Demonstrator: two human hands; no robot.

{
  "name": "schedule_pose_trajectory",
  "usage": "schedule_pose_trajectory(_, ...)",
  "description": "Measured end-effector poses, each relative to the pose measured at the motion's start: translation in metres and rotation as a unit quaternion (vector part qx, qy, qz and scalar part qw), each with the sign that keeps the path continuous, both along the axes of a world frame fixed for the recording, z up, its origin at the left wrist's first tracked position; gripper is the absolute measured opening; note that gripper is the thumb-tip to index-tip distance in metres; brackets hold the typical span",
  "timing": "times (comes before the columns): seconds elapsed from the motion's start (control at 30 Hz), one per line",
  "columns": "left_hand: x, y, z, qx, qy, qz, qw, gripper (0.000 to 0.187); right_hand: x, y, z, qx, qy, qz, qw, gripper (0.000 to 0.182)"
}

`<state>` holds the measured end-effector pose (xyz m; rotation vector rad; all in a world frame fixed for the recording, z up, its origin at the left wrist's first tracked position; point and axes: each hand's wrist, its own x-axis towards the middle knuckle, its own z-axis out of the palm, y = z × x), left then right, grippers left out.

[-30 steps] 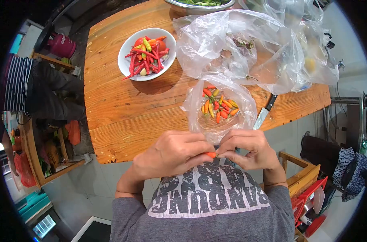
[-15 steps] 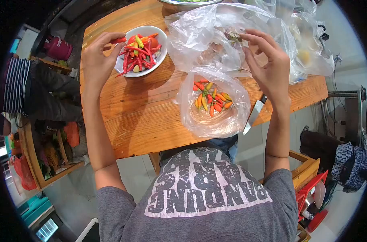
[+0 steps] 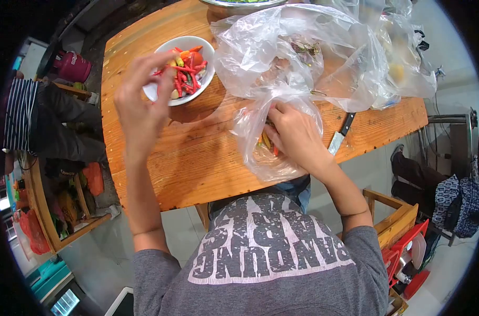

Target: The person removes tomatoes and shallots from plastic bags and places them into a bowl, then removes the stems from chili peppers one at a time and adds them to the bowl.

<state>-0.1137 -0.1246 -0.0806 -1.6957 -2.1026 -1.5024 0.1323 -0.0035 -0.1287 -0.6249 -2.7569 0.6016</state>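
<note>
My left hand (image 3: 145,105) is blurred by motion beside a white bowl (image 3: 212,67). Its thumb and forefinger are apart, with nothing visible between them. Red chili peppers (image 3: 189,79) fill the bowl, along with some yellow and orange ones and what looks like a tomato. My right hand (image 3: 297,131) reaches into a clear plastic bag (image 3: 250,152) of small chili peppers (image 3: 266,139), red, orange and yellow. Its fingers are bent inward among them, and the fingertips are partly hidden, so what they pinch cannot be made out.
Behind the chili bag, a larger plastic bag (image 3: 250,42) bears dark stem scraps (image 3: 308,48). A knife (image 3: 347,124) lies to the right, its blade near the table's (image 3: 197,152) front edge. A metal bowl (image 3: 239,7) of greens stands at the back. Another person (image 3: 66,116) is at the left.
My right hand has come down from the stem scraps on the larger bag into the chili bag. My left hand has shifted slightly toward me, and the red piece it pinched no longer shows there.
</note>
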Motion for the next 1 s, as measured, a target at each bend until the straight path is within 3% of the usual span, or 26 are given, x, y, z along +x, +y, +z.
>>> schedule_pose_trajectory(0.07,0.041,-0.011,0.008,0.021,-0.044,-0.064,0.997,0.023,-0.002,0.003,-0.008,0.006,-0.037,-0.014,0.999,0.017)
schedule_pose_trajectory(0.1,0.057,-0.018,0.01,-0.008,-0.001,-0.127,0.992,0.026,-0.002,0.003,-0.01,0.01,-0.056,-0.022,0.998,0.017)
schedule_pose_trajectory(0.17,0.098,-0.026,0.012,-0.023,-0.059,-0.227,0.972,0.022,0.001,0.001,-0.002,0.016,-0.025,-0.004,1.0,0.015)
schedule_pose_trajectory(0.23,0.127,-0.031,-0.001,-0.054,-0.087,-0.25,0.963,0.021,0.007,-0.005,0.014,0.007,-0.023,0.005,1.0,0.015)
schedule_pose_trajectory(0.33,0.134,-0.026,-0.017,-0.109,-0.01,-0.187,0.976,0.024,0.021,-0.015,0.039,-0.049,-0.045,0.016,0.998,0.015)
schedule_pose_trajectory(0.47,0.128,-0.025,-0.019,-0.1,-0.006,-0.148,0.984,0.03,0.049,-0.024,0.052,-0.137,0.036,0.042,0.989,0.014)
schedule_pose_trajectory(0.67,0.128,-0.026,-0.016,-0.125,-0.137,-0.192,0.964,0.022,0.061,-0.026,0.062,-0.197,0.106,0.06,0.973,0.018)
schedule_pose_trajectory(0.77,0.127,-0.028,-0.006,-0.201,-0.216,-0.232,0.927,0.021,0.063,-0.026,0.064,-0.2,0.112,0.061,0.971,0.017)
schedule_pose_trajectory(0.9,0.128,-0.03,-0.016,-0.15,-0.187,-0.209,0.948,0.019,0.062,-0.025,0.059,-0.16,0.122,0.069,0.977,0.016)
schedule_pose_trajectory(1.0,0.126,-0.03,-0.017,-0.145,-0.184,-0.211,0.949,0.018,0.061,-0.024,0.059,-0.237,0.112,0.043,0.964,0.013)
